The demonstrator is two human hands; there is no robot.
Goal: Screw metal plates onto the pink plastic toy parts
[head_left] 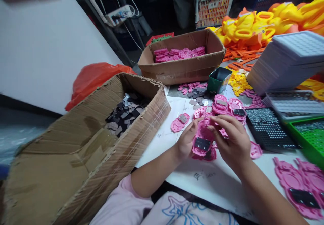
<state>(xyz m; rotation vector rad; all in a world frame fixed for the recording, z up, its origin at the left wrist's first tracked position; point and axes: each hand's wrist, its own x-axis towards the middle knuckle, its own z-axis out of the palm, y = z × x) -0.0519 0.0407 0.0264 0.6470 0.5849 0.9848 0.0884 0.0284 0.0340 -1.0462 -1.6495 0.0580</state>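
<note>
White tabletop (202,176), pink plastic piece (204,134) between fingers (224,125)

You are in a workshop, at what looks like a small-parts assembly spot. Your white-covered worktable (215,184) bears pink molded plastic pieces (179,122) and a black perforated tray of small metal parts (270,129). Around it are open brown cardboard boxes (101,171), heaped yellow and orange plastic items (255,26) and a stacked plastic crate (215,8).
</note>
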